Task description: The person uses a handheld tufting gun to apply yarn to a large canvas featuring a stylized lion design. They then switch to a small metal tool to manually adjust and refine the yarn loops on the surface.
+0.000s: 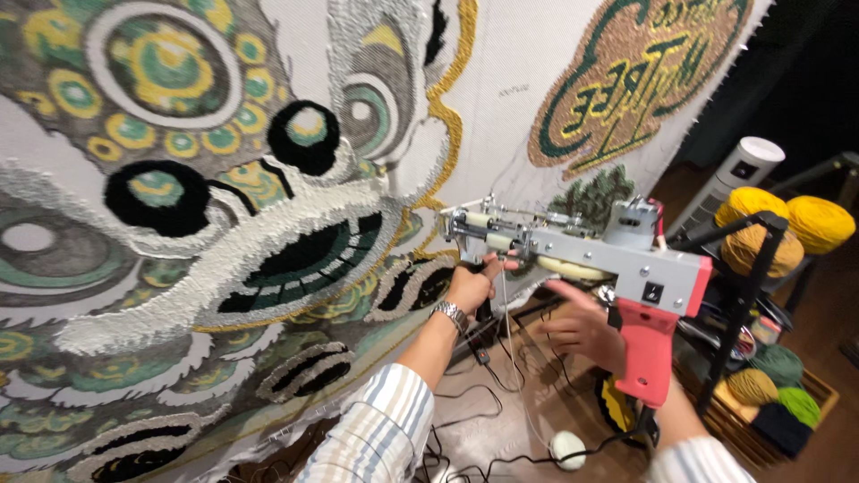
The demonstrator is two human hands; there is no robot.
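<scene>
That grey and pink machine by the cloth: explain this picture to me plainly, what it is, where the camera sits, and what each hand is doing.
The single picture comes from a camera worn on the person's head, looking down at their own two hands.

The machine is a tufting gun, a hand tool that punches yarn into stretched cloth. It has a grey body and a pink grip. The left hand, with a wristwatch on it, holds the front handle under the gun's nose. The right hand is open, its fingers reaching up to the gun's underside; it does not hold the pink grip.

The gun's nose is at a large tufted rug on its backing cloth, with a pattern in green, yellow, black and white. To the right, a black rack carries yarn balls in yellow and green. Cables lie on the floor below.
</scene>
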